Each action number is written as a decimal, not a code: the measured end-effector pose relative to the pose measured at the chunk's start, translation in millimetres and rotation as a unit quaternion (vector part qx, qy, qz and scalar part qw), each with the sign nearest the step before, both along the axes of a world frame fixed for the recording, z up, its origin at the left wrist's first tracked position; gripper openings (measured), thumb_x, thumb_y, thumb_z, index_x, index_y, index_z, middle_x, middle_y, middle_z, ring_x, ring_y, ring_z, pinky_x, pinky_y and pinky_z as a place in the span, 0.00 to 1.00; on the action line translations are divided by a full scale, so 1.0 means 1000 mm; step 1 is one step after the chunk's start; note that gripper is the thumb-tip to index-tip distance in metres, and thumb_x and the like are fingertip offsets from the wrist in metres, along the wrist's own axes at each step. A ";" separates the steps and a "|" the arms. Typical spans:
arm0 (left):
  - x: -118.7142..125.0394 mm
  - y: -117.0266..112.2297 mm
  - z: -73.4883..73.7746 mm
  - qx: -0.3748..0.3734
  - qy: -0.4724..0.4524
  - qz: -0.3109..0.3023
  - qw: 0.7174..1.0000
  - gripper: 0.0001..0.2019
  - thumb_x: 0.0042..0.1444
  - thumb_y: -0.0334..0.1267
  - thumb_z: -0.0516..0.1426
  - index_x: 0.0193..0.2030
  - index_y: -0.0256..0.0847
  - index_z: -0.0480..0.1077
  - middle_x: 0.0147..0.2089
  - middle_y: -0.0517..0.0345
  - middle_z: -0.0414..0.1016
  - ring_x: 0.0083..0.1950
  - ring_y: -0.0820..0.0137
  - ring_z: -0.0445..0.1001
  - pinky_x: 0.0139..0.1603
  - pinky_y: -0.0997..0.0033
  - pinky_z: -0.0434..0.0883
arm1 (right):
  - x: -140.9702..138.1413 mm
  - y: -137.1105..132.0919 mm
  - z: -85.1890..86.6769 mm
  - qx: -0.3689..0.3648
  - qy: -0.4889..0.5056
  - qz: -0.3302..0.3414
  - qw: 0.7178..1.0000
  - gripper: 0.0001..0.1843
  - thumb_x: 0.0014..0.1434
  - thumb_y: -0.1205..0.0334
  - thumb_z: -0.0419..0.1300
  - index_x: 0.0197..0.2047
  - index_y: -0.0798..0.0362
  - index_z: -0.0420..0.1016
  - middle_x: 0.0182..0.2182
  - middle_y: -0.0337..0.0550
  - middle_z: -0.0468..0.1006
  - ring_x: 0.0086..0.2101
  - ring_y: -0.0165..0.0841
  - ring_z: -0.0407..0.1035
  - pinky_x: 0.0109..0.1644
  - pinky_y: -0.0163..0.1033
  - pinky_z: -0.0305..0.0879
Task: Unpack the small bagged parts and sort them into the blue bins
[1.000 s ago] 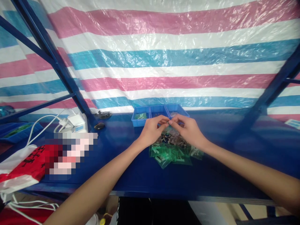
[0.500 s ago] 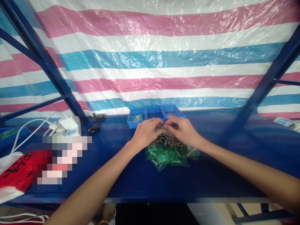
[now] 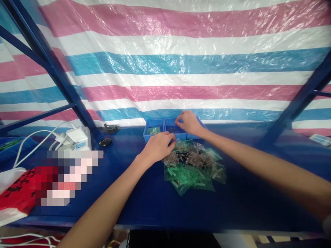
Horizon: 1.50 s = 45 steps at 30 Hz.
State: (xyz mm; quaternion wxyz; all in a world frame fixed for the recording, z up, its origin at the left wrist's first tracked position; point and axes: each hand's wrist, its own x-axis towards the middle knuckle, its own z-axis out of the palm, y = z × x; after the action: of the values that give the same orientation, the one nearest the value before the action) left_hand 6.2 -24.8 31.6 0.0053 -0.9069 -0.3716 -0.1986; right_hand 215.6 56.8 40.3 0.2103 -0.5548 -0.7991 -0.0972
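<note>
My left hand is closed, with thumb and fingers curled together at the left edge of a heap of small plastic bags. Green bags with pale strips lie at the front of the heap, and clear bags with brownish metal-looking pieces lie behind. Over the blue divided tray hovers my right hand, its fingers pinched above the middle and right compartments. Anything in either pinch is too small or hidden to name. A few small dark pieces sit in the middle compartment; a green bag lies in the left one.
To the left are a black mouse-like object, a dark flat item, white plugs on a power strip with cables, and a red bag. Blue frame posts flank a striped plastic sheet.
My hands were together above the heap and have parted. The right one has moved up and back over the tray; the left stays near the heap, uncovering more of the bags.
</note>
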 end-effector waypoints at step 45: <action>0.006 -0.008 0.009 -0.159 -0.079 -0.118 0.977 0.08 0.62 0.42 0.61 0.42 0.44 0.81 0.37 0.58 0.80 0.36 0.69 0.76 0.37 0.70 0.69 | 0.036 -0.084 -0.022 0.060 0.022 0.068 0.996 0.12 0.69 0.62 0.56 0.45 0.57 0.81 0.39 0.52 0.83 0.42 0.45 0.73 0.47 0.46 0.65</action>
State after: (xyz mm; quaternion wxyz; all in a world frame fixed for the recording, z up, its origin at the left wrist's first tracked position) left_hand 12.4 -33.1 40.6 -0.1918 -0.9151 -0.2877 -0.2075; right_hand 251.2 -27.4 18.0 0.2674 -0.4874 -0.8228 -0.1182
